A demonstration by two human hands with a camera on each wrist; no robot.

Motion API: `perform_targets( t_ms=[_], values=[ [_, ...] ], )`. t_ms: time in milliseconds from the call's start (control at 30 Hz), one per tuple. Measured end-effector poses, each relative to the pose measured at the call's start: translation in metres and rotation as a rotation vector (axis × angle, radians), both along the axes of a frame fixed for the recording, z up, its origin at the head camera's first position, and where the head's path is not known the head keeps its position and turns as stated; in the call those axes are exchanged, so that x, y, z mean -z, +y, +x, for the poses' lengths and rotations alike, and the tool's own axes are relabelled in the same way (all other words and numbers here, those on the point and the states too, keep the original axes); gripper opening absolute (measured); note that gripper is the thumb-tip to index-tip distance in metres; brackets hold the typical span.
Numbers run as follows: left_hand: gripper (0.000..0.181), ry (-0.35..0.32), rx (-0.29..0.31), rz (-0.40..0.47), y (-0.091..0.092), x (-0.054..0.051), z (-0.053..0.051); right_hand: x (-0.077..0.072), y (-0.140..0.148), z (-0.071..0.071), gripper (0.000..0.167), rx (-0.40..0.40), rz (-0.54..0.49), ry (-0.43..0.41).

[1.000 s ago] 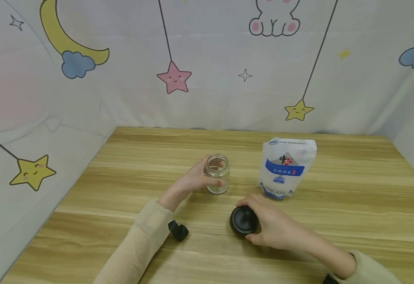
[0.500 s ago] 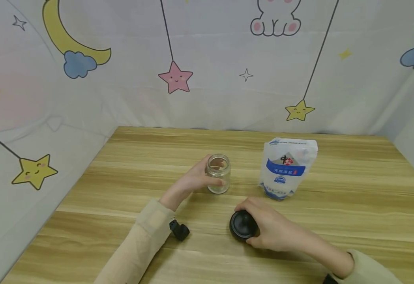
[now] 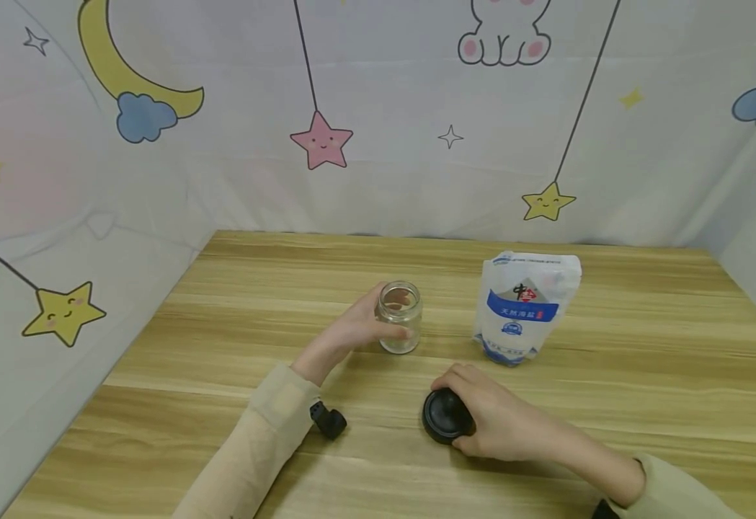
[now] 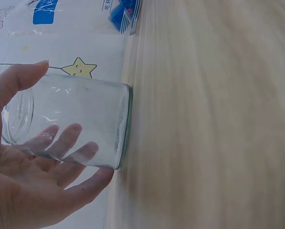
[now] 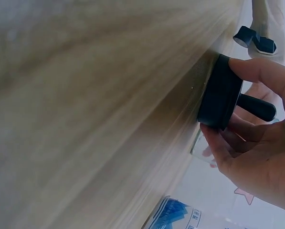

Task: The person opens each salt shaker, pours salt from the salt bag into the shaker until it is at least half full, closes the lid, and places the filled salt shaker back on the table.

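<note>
A clear glass jar, without a lid, stands upright on the wooden table. My left hand holds it from the left, thumb on the near side and fingers round the back. In the left wrist view the fingertips show through the glass jar. Nearer to me, my right hand grips a round black lid by its edge, between thumb and fingers. From the lid's upper face a short black handle sticks out in the right wrist view. The lid is low at the tabletop; whether it touches, I cannot tell.
A white and blue bag of sea salt stands upright to the right of the jar, beyond my right hand. A small black wrist camera sits at my left cuff. A white printed cloth hangs behind the table.
My right hand has drawn the black lid slightly towards me. My left hand and the jar have stayed in place; the view has shifted a little.
</note>
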State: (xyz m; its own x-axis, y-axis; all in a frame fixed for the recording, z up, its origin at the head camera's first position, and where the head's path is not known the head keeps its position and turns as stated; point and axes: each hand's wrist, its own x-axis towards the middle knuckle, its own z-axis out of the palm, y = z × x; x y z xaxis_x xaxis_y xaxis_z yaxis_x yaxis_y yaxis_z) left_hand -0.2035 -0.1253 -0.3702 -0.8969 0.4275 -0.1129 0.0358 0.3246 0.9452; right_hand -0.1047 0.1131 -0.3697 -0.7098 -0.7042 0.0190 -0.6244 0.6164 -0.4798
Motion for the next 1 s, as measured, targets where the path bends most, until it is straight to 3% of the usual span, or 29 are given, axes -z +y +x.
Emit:
perform_targets(
  t_ms=[300,567,767,867,1000],
  values=[
    [0.069,0.005,-0.010,-0.027,0.002,-0.002,0.000,0.001,0.003,-0.003,0.059,-0.013,-0.008,0.029],
    [0.081,-0.020,-0.018,-0.035,0.000,0.001,-0.003,-0.001,0.003,-0.004,0.060,-0.022,0.010,-0.017],
    [0.098,-0.031,0.019,0.006,-0.003,-0.002,-0.005,0.001,0.005,-0.002,0.075,-0.012,0.000,0.002],
    [0.099,-0.032,0.014,0.027,-0.004,-0.007,-0.004,0.000,0.009,-0.002,0.084,-0.002,-0.018,-0.019],
    [0.097,-0.018,-0.022,0.008,-0.005,-0.012,-0.003,-0.007,0.014,-0.003,0.081,0.022,-0.030,-0.091]
  ],
)
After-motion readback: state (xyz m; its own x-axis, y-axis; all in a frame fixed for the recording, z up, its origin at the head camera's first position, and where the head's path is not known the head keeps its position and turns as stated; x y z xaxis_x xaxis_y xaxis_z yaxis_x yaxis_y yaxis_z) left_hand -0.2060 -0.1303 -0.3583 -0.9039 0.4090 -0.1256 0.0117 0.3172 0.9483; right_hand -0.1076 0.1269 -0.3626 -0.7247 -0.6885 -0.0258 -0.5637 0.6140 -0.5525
